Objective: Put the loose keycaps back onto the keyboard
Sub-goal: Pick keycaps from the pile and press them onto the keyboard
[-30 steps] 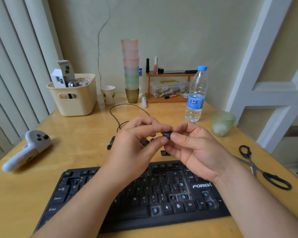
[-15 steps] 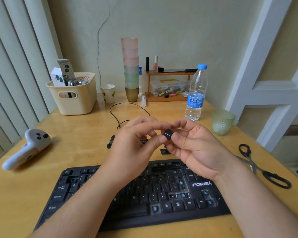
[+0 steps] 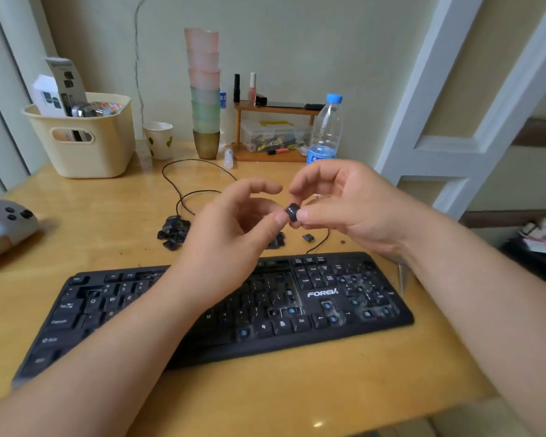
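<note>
- A black keycap (image 3: 292, 212) is pinched in the air above the keyboard (image 3: 322, 310), between the left hand (image 3: 234, 234) and the right hand (image 3: 353, 209).
- It is judged light, rigid and easily dropped.
- It is best gripped by its side walls, legend up.
- More keycaps (image 3: 172, 231) lie behind the keyboard.

"FOREV" in white on keyboard (image 3: 328, 293); key legends Tab, W, E, M, Ctrl legible. Bottle (image 3: 325, 130) label text too blurred.
</note>
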`<act>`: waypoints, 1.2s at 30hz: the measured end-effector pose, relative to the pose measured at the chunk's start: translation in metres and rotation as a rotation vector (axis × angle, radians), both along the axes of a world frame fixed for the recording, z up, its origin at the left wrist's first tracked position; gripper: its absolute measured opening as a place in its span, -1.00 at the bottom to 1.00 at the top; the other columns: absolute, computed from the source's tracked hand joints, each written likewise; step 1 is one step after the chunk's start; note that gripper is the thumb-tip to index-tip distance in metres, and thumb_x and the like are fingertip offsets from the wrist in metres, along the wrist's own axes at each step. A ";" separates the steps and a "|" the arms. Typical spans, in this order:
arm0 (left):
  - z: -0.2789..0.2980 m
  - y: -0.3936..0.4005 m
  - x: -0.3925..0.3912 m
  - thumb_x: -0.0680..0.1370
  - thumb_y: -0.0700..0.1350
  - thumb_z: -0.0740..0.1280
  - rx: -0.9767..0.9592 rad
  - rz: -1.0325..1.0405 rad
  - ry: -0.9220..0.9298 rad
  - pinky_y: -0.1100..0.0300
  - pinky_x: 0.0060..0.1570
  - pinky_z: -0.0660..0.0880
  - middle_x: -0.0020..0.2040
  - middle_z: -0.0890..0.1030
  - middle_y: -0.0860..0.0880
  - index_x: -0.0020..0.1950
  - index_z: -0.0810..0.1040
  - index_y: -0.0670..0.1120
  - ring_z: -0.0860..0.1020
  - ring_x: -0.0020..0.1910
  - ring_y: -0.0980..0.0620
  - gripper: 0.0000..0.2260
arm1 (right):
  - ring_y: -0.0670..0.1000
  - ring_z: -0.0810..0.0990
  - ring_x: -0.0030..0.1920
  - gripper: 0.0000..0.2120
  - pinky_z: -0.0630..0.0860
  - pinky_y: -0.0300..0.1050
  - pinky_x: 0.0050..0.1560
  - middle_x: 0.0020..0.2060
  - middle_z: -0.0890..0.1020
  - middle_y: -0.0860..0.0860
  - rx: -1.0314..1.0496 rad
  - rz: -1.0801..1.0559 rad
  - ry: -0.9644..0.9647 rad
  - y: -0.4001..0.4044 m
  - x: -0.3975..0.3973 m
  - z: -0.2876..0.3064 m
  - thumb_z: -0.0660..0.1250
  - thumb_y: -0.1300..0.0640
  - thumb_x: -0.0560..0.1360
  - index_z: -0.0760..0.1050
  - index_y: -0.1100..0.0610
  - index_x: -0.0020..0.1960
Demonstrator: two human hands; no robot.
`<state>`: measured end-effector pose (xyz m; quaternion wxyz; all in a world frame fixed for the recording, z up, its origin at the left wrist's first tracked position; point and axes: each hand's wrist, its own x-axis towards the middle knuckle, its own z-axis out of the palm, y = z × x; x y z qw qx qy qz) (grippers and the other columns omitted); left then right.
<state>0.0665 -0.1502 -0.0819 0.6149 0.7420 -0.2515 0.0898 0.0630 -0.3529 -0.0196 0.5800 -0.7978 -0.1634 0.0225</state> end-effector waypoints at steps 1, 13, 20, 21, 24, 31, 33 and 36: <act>0.001 -0.003 -0.003 0.60 -0.08 0.45 -0.074 -0.030 0.085 0.07 -0.05 0.61 -0.02 0.74 0.02 0.27 0.53 0.09 0.69 -0.05 -0.02 -0.73 | 0.25 0.73 -0.05 -0.72 0.68 0.14 0.06 -0.05 0.70 0.13 -0.085 -0.022 -0.037 -0.002 -0.004 0.004 0.47 0.49 0.44 0.59 0.21 0.06; -0.001 -0.019 -0.011 0.54 -0.20 0.48 -0.263 -0.171 0.428 0.11 -0.07 0.57 -0.19 0.70 -0.06 0.27 0.52 -0.06 0.63 -0.22 0.03 -0.67 | -0.17 0.70 -0.12 -0.80 0.68 -0.06 -0.01 -0.13 0.69 -0.16 -0.743 -0.057 -0.351 -0.008 -0.035 0.017 0.56 0.19 0.46 0.73 -0.06 0.02; 0.000 -0.024 -0.015 0.53 -0.26 0.47 -0.358 -0.232 0.490 0.04 -0.04 0.70 -0.23 0.71 -0.13 0.26 0.48 -0.13 0.72 -0.16 -0.08 -0.66 | -0.20 0.65 -0.15 -0.85 0.61 -0.15 -0.07 -0.16 0.61 -0.21 -0.972 0.010 -0.499 -0.008 -0.037 0.026 0.53 0.12 0.47 0.72 -0.03 0.02; 0.000 -0.024 -0.015 0.53 -0.26 0.46 -0.369 -0.237 0.499 0.04 -0.04 0.70 -0.22 0.71 -0.13 0.26 0.49 -0.13 0.72 -0.15 -0.08 -0.66 | -0.20 0.65 -0.16 -0.86 0.61 -0.16 -0.08 -0.17 0.61 -0.22 -0.978 0.010 -0.503 -0.009 -0.037 0.027 0.53 0.12 0.47 0.72 -0.03 0.01; 0.001 -0.025 -0.016 0.54 -0.28 0.45 -0.388 -0.266 0.524 0.06 -0.03 0.70 -0.18 0.71 -0.16 0.27 0.51 -0.13 0.72 -0.14 -0.07 -0.67 | -0.19 0.65 -0.16 -0.87 0.61 -0.15 -0.09 -0.19 0.59 -0.24 -0.982 0.020 -0.512 -0.010 -0.037 0.029 0.53 0.12 0.46 0.71 -0.04 -0.01; 0.001 -0.024 -0.017 0.54 -0.35 0.42 -0.383 -0.320 0.545 0.08 -0.01 0.69 -0.13 0.70 -0.19 0.31 0.53 -0.14 0.71 -0.13 -0.07 -0.65 | -0.19 0.67 -0.14 -0.82 0.61 -0.20 -0.09 -0.20 0.67 -0.19 -0.890 0.004 -0.423 -0.017 -0.042 0.028 0.56 0.18 0.45 0.71 -0.02 0.02; 0.000 -0.024 -0.017 0.53 -0.35 0.44 -0.370 -0.329 0.547 0.07 0.00 0.69 -0.14 0.70 -0.16 0.31 0.54 -0.14 0.70 -0.13 -0.07 -0.63 | -0.21 0.67 -0.14 -0.80 0.61 -0.24 -0.06 -0.20 0.70 -0.18 -0.871 -0.008 -0.407 -0.018 -0.044 0.026 0.57 0.18 0.44 0.72 -0.02 0.03; -0.001 -0.025 -0.018 0.54 -0.33 0.45 -0.331 -0.330 0.532 0.07 0.00 0.68 -0.16 0.70 -0.11 0.31 0.55 -0.13 0.71 -0.11 -0.06 -0.64 | -0.23 0.67 -0.15 -0.80 0.61 -0.27 -0.06 -0.22 0.70 -0.19 -0.887 -0.015 -0.397 -0.018 -0.045 0.024 0.57 0.15 0.44 0.72 -0.02 0.05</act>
